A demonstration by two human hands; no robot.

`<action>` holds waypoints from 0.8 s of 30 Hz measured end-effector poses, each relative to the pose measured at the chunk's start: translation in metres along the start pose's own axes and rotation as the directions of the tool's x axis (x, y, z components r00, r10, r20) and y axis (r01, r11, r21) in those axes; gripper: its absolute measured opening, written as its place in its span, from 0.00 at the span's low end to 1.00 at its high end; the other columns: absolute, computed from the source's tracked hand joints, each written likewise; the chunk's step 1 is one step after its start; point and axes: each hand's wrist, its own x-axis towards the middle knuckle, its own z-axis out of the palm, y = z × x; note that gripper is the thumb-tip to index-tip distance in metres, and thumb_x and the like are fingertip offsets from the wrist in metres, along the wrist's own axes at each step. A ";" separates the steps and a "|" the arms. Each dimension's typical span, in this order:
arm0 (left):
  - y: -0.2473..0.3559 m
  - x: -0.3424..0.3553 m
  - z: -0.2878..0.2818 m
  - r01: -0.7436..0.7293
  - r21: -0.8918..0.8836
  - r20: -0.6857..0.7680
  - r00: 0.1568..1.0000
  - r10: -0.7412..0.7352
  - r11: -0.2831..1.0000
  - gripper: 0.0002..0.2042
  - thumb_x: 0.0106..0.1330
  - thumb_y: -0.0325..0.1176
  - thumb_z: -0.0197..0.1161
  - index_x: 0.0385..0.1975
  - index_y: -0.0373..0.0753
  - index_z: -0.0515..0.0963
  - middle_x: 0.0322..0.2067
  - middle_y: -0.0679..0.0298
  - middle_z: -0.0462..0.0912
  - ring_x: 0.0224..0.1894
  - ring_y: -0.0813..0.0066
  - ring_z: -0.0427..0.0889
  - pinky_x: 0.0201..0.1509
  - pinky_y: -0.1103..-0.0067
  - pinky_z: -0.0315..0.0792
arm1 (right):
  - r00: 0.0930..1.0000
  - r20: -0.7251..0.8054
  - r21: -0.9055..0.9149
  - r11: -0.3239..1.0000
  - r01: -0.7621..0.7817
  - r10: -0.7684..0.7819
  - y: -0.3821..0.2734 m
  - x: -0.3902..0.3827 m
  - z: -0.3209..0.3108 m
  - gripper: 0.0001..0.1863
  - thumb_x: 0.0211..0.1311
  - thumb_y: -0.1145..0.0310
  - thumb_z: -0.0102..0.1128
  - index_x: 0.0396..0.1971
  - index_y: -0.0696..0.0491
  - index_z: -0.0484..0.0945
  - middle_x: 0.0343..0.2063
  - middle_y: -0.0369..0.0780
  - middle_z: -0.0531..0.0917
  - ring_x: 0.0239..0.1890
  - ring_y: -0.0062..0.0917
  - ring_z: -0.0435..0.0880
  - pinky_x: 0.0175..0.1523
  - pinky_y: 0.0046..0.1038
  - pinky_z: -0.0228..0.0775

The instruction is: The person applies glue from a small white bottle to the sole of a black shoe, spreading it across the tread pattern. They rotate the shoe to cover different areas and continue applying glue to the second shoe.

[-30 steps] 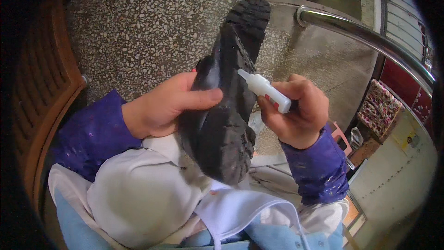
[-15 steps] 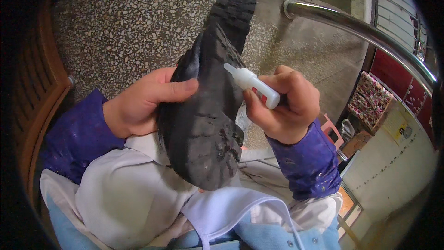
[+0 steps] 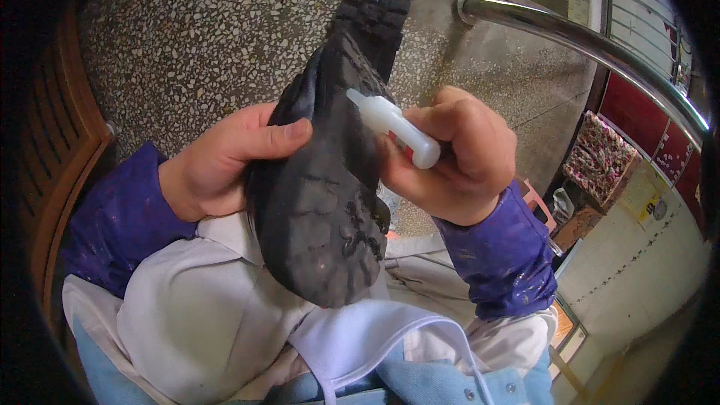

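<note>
A black boot (image 3: 319,236) is held sole-up and lengthwise before me, its treaded heel at the top. My left hand (image 3: 217,161) grips its left side, thumb lying over it. My right hand (image 3: 461,157) is closed round a small white squeeze bottle (image 3: 394,127) with a red label, tilted so its narrow nozzle points up-left at the middle of the sole. Whether the tip touches the rubber I cannot tell. Below the boot, white cloth (image 3: 180,315) and a pale lilac fabric piece (image 3: 352,341) lie over my lap.
A wooden slatted bench (image 3: 64,142) stands at the left. Speckled terrazzo floor (image 3: 180,37) lies beyond the boot. A chrome rail (image 3: 570,37) curves across the upper right, with a floral cushion (image 3: 596,157) and a pink plastic chair (image 3: 536,199) below it at the right.
Both hands, boot and bottle have moved up and left in the view, as has the background somewhat. The boot's lower sole faces me more, and the nozzle points higher along it.
</note>
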 end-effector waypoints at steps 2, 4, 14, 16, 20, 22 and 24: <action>0.000 0.001 -0.002 0.010 0.058 -0.009 1.000 -0.009 0.998 0.26 0.65 0.41 0.58 0.57 0.32 0.63 0.51 0.55 0.76 0.52 0.65 0.77 0.59 0.69 0.70 | 1.000 0.009 0.008 1.000 -0.012 0.012 0.001 -0.002 -0.003 0.16 0.30 0.76 0.71 0.21 0.53 0.71 0.14 0.39 0.69 0.14 0.33 0.70 0.18 0.30 0.60; 0.000 0.001 -0.001 0.010 0.078 -0.021 1.000 -0.009 0.997 0.28 0.64 0.44 0.58 0.58 0.32 0.62 0.51 0.55 0.75 0.52 0.65 0.77 0.59 0.69 0.70 | 1.000 0.015 0.020 0.999 -0.025 0.025 -0.002 -0.003 -0.005 0.16 0.30 0.76 0.70 0.21 0.53 0.71 0.14 0.39 0.69 0.14 0.33 0.70 0.18 0.30 0.60; 0.000 0.001 -0.005 0.020 -0.019 -0.004 1.000 -0.020 1.000 0.22 0.68 0.38 0.55 0.55 0.29 0.65 0.49 0.53 0.76 0.50 0.66 0.78 0.57 0.71 0.71 | 0.993 0.090 -0.004 0.997 0.073 -0.073 0.006 0.001 -0.006 0.14 0.37 0.80 0.70 0.24 0.56 0.73 0.14 0.37 0.71 0.14 0.22 0.69 0.19 0.23 0.58; 0.000 0.001 -0.007 0.021 -0.002 0.000 1.000 -0.021 1.000 0.24 0.67 0.40 0.55 0.56 0.29 0.63 0.50 0.52 0.76 0.51 0.64 0.78 0.58 0.69 0.70 | 0.989 0.135 -0.019 0.998 0.063 -0.060 0.008 -0.003 -0.011 0.14 0.38 0.80 0.70 0.25 0.57 0.73 0.14 0.37 0.72 0.14 0.22 0.68 0.19 0.22 0.58; -0.001 0.002 -0.007 0.008 0.041 -0.008 1.000 -0.007 0.999 0.28 0.65 0.42 0.57 0.59 0.29 0.60 0.52 0.51 0.74 0.53 0.60 0.77 0.59 0.66 0.69 | 0.997 0.074 0.017 1.000 -0.018 0.016 0.001 -0.007 -0.016 0.15 0.38 0.80 0.70 0.27 0.57 0.73 0.14 0.36 0.72 0.15 0.21 0.68 0.19 0.22 0.58; -0.001 0.002 -0.008 0.004 0.026 -0.003 1.000 -0.004 1.000 0.28 0.65 0.42 0.57 0.59 0.29 0.60 0.52 0.51 0.74 0.53 0.60 0.77 0.60 0.66 0.69 | 0.998 0.062 0.010 1.000 -0.015 0.014 0.000 -0.006 -0.016 0.16 0.38 0.80 0.70 0.28 0.57 0.73 0.14 0.36 0.73 0.15 0.20 0.68 0.19 0.22 0.58; -0.002 0.003 -0.008 0.000 0.017 0.002 1.000 0.000 1.000 0.28 0.65 0.42 0.57 0.59 0.29 0.60 0.52 0.50 0.74 0.53 0.59 0.77 0.60 0.65 0.69 | 0.994 0.105 0.028 1.000 -0.013 0.010 0.000 -0.001 -0.015 0.16 0.37 0.81 0.70 0.27 0.57 0.73 0.14 0.36 0.72 0.15 0.21 0.68 0.19 0.22 0.57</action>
